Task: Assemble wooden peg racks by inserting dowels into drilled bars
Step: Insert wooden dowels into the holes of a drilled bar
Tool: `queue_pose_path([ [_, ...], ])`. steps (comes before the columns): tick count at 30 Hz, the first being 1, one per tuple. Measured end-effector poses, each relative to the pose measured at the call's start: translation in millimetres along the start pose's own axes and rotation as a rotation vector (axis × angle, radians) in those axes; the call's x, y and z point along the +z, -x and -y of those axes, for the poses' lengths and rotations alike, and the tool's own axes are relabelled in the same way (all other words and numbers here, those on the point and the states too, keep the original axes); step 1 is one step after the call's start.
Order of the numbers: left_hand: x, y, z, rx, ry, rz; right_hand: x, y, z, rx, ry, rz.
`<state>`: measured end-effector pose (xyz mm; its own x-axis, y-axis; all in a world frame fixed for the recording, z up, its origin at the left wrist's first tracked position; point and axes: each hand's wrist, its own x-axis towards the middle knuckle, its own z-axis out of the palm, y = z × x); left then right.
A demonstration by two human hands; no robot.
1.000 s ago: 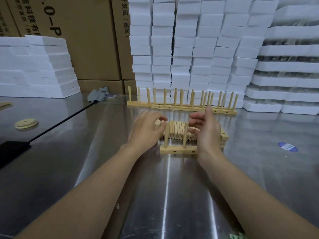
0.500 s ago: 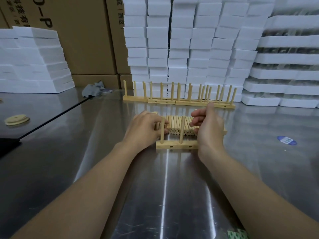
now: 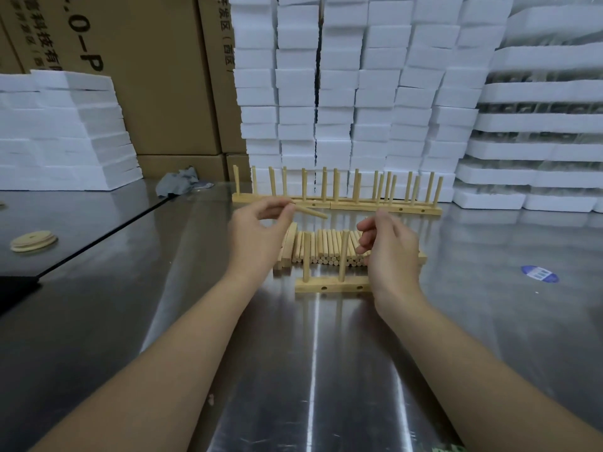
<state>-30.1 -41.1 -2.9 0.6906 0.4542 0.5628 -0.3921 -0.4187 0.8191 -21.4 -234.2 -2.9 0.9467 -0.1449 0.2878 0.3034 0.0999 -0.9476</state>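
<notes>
The left hand (image 3: 257,236) pinched one dowel (image 3: 311,212) in its fingers (image 3: 286,211), above the pile (image 3: 326,247), mid-frame. The right hand (image 3: 390,256) had curled fingers; I could not tell what they held. One bar (image 3: 329,284) held two pegs (image 3: 306,256). Wide tabletop (image 3: 326,370) stretched below.
</notes>
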Motion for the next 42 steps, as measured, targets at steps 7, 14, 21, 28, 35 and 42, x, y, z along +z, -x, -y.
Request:
queue_pose_path([
  [7,-6.6,-1.4,-13.0,-0.239,0.317,-0.015,-1.2,5.3,1.9,-0.166,0.11,0.043],
  [14,2.5,5.9,-20.1,-0.235,0.38,0.055,0.5,10.2,3.7,-0.327,0.209,0.025],
  [21,4.3,8.6,-22.2,-0.258,0.39,0.092,-1.3,5.5,4.7,-0.36,0.232,0.013],
  [28,2.8,9.0,-23.8,-0.263,0.387,0.109,-2.8,3.8,3.6,-0.338,0.217,0.023],
  [35,5.2,15.5,-34.1,-0.208,0.35,0.184,-4.4,3.0,4.8,-0.462,0.312,0.084],
  [42,14.0,20.4,-42.3,-0.195,0.275,0.336,-9.5,-3.3,5.2,-0.54,0.457,0.064],
])
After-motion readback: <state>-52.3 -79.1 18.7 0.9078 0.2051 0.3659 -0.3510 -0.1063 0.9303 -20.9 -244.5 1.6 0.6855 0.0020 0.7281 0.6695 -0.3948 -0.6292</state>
